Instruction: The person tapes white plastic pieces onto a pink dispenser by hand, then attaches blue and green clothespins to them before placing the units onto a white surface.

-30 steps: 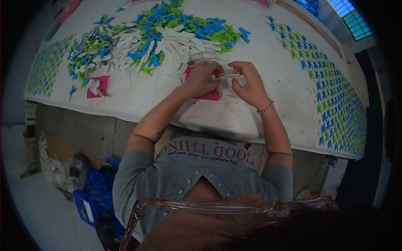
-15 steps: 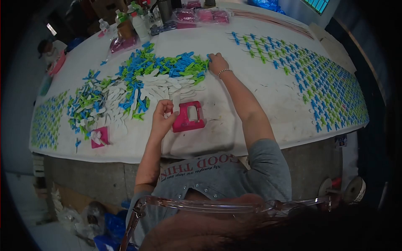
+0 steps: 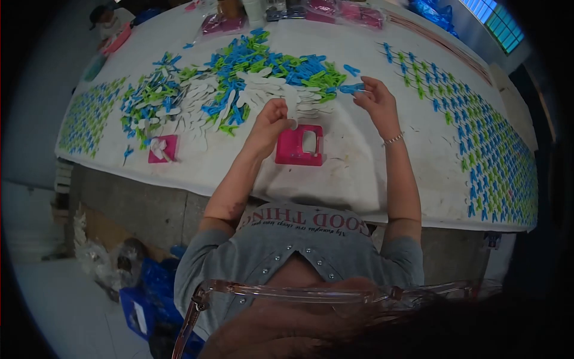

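My right hand [image 3: 378, 103] pinches a blue clip [image 3: 351, 88] above the table, just right of the heap of blue and green clips [image 3: 311, 70]. Between the thumb and fingers of my left hand [image 3: 274, 121] is a white strip [image 3: 291, 106], held upright. Right below that hand a pink holder [image 3: 291, 149] with a light-coloured roll in it rests on the white cloth. White flat pieces [image 3: 261, 90] lie in a pile behind my left hand. One loose blue clip [image 3: 351, 70] lies beyond my right hand.
Rows of blue and green clips [image 3: 478, 131] cover the table's right side, with more rows [image 3: 89, 116] at far left. A small pink block [image 3: 162, 148] stands at left front. Pink packages [image 3: 359, 15] lie at the back. A person [image 3: 110, 23] is at the far left.
My right hand has drawn back from the heap with a blue clip. The view has shifted, so the table's contents appear further left or right than before; my left hand still holds the white strip.
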Demonstrator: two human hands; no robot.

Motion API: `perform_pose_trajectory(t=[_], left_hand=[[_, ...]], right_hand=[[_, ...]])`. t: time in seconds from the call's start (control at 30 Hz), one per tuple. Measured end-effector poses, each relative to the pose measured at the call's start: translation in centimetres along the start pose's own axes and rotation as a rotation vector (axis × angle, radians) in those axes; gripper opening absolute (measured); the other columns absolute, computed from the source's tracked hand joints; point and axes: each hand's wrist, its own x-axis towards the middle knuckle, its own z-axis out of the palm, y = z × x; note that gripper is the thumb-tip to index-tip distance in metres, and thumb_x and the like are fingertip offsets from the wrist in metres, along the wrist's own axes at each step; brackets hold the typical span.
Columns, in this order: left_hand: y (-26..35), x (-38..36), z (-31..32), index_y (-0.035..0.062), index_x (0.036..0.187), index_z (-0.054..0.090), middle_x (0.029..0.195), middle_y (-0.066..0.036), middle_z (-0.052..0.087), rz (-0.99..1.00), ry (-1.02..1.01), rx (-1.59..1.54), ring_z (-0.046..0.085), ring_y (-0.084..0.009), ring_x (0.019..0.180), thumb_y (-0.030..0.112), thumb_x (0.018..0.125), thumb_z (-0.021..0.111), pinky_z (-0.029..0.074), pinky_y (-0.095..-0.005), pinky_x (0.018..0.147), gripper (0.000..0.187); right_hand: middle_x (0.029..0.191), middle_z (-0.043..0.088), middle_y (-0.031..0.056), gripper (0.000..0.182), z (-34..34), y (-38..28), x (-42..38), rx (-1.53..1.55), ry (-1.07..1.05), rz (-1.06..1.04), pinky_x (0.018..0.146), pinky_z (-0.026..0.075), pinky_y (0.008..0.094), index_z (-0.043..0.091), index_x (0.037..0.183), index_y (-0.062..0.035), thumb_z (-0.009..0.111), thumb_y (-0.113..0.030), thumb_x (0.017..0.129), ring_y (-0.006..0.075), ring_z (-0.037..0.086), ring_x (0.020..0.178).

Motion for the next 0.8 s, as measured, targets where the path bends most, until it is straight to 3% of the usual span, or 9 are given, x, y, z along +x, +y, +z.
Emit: perform_pose_trajectory(t=[0.1, 0.27, 0.8], left_hand=[[0.2, 0.4, 0.9, 0.0073, 0.107, 0.049, 0.087, 0.003, 0.048, -0.001, -0.018, 0.019, 0.048, -0.0057, 0.079, -0.009, 0.077, 0.059, 0.042, -0.0204, 0.074, 0.036], [0.9, -0.1, 2.3, 0.0072, 0.109, 0.048, 0.092, 0.002, 0.052, 0.038, -0.044, 0.121, 0.048, -0.0058, 0.082, -0.008, 0.076, 0.062, 0.042, -0.0201, 0.075, 0.039], [1.7, -0.5, 2.7, 0.0081, 0.11, 0.047, 0.093, 0.003, 0.049, 0.092, -0.096, 0.242, 0.046, -0.007, 0.086, -0.007, 0.074, 0.064, 0.038, -0.0225, 0.081, 0.043]], right_hand=[[0.108, 0.061, 0.0064, 0.032, 1.8, -3.5, -4.3, 0.21, -0.074, 0.045, 0.078, 0.052, 0.0229, 0.054, 0.115, 0.0012, 0.064, 0.001, 0.084, 0.0115, 0.061, 0.094], [0.105, 0.062, 0.0063, 0.032, 3.5, -3.5, -7.4, 0.168, -0.148, -0.012, 0.081, 0.05, 0.0213, 0.055, 0.112, 0.0008, 0.065, 0.006, 0.082, 0.0103, 0.06, 0.096], [0.102, 0.063, 0.0065, 0.03, 5.5, -3.5, -7.3, 0.204, -0.203, 0.009, 0.083, 0.05, 0.0231, 0.056, 0.109, 0.0021, 0.065, 0.009, 0.081, 0.0106, 0.06, 0.094]])
